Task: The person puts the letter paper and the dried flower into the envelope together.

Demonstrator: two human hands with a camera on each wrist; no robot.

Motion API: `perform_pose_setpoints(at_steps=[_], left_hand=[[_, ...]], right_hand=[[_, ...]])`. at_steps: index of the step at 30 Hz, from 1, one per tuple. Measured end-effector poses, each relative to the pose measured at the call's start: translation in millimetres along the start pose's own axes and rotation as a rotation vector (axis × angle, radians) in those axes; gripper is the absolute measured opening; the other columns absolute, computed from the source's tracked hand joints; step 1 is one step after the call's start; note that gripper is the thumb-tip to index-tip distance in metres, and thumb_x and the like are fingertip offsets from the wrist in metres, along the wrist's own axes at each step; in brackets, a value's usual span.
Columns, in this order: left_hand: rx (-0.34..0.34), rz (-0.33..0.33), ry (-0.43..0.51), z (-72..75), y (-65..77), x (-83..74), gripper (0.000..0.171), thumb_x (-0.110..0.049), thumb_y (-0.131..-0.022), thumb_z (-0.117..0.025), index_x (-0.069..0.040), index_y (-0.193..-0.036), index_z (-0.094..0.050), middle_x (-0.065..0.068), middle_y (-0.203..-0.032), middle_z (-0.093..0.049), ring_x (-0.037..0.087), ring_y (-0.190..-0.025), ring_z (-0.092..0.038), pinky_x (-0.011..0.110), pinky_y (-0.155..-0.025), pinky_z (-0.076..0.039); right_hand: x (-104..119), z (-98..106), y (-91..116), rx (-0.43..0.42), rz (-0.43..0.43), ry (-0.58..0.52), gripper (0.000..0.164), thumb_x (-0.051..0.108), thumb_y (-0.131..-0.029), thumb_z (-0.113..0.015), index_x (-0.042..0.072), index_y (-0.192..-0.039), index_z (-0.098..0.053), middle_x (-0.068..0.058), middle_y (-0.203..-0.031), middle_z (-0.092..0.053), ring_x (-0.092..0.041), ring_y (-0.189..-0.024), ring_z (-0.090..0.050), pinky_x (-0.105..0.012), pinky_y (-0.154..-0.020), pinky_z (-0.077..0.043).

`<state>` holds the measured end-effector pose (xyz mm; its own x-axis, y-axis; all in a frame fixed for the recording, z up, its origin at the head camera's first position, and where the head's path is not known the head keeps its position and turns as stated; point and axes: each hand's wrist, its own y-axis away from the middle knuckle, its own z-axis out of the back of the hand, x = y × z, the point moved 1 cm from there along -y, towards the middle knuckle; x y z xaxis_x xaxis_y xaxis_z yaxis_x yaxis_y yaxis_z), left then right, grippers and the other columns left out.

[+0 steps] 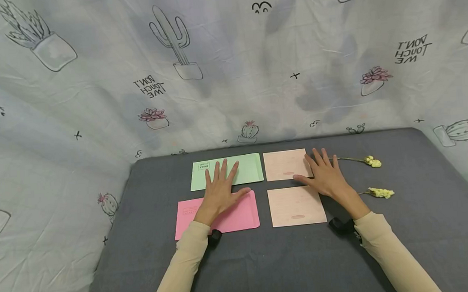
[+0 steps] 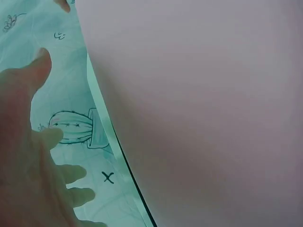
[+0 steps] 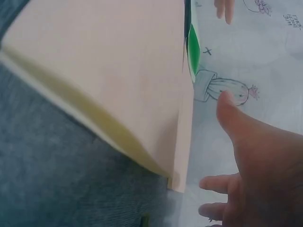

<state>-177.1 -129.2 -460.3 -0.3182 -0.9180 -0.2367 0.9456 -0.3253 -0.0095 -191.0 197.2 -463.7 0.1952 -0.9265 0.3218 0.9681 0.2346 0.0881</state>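
My left hand (image 1: 218, 195) is spread with straight fingers over a green envelope (image 1: 246, 168) and a pink envelope (image 1: 242, 213) below it. My right hand (image 1: 325, 176) has its fingers apart over the right edge of the far peach envelope (image 1: 284, 164). Closer to me lies a second peach envelope (image 1: 294, 209). Neither hand holds anything. In the right wrist view, a peach envelope (image 3: 109, 71) lies left of the right hand (image 3: 265, 161). The left wrist view has the left hand (image 2: 28, 142) beside a large pale pinkish surface (image 2: 203, 104).
Two stems with yellow flowers, a far one (image 1: 372, 161) and a near one (image 1: 381, 193), lie to the right, their stems partly hidden by the right hand and arm. The grey tabletop (image 1: 265, 269) meets a hanging cloth printed with cacti (image 1: 230, 83) behind and at the left.
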Motion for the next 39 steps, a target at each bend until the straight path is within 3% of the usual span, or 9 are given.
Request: perform_pose_setpoints(at_steps=[8,13,23,31,39], left_hand=[[-0.013,-0.008,0.039,6.7,3.0,0.2,0.083,-0.061,-0.092,-0.053,-0.024,-0.158,-0.019,0.017,-0.159,-0.023,0.039,-0.145,-0.022,0.063,-0.114,-0.015],[-0.031,-0.061,0.026,10.3,9.1,-1.8,0.079,-0.056,-0.095,-0.054,-0.020,-0.157,-0.021,0.017,-0.154,-0.034,0.037,-0.139,-0.035,0.059,-0.112,-0.025],[-0.025,-0.188,0.109,16.2,22.5,-6.9,0.079,-0.051,-0.094,-0.058,-0.017,-0.156,-0.023,0.017,-0.152,-0.037,0.036,-0.139,-0.037,0.047,-0.115,-0.027],[0.019,-0.288,0.142,19.9,30.3,-11.5,0.085,-0.051,-0.092,-0.062,-0.008,-0.155,-0.024,0.011,-0.151,-0.042,0.027,-0.138,-0.040,0.041,-0.115,-0.029],[0.064,-0.364,0.093,17.2,33.5,-12.2,0.087,-0.054,-0.088,-0.065,-0.008,-0.153,-0.030,0.008,-0.152,-0.040,0.024,-0.139,-0.040,0.042,-0.114,-0.031]], right_hand=[[10,7,4,-0.087,0.097,-0.009,0.077,0.048,-0.091,-0.064,-0.006,-0.143,-0.044,-0.032,-0.151,-0.029,-0.050,-0.142,-0.018,-0.061,-0.114,-0.014],[16,9,7,-0.140,0.134,-0.052,0.059,0.037,-0.096,-0.062,-0.006,-0.136,-0.052,-0.030,-0.143,-0.043,-0.048,-0.136,-0.033,-0.062,-0.106,-0.031],[17,15,11,-0.179,0.142,-0.350,0.041,0.021,-0.099,-0.059,-0.004,-0.131,-0.057,-0.028,-0.125,-0.060,-0.044,-0.108,-0.061,-0.057,-0.087,-0.049],[20,17,12,-0.111,0.099,-0.572,0.038,0.022,-0.102,-0.055,-0.004,-0.129,-0.060,-0.023,-0.123,-0.064,-0.038,-0.104,-0.066,-0.052,-0.085,-0.053],[26,8,9,0.161,0.077,-1.031,0.049,0.023,-0.103,-0.051,-0.009,-0.140,-0.045,-0.028,-0.134,-0.054,-0.035,-0.115,-0.062,-0.043,-0.096,-0.049]])
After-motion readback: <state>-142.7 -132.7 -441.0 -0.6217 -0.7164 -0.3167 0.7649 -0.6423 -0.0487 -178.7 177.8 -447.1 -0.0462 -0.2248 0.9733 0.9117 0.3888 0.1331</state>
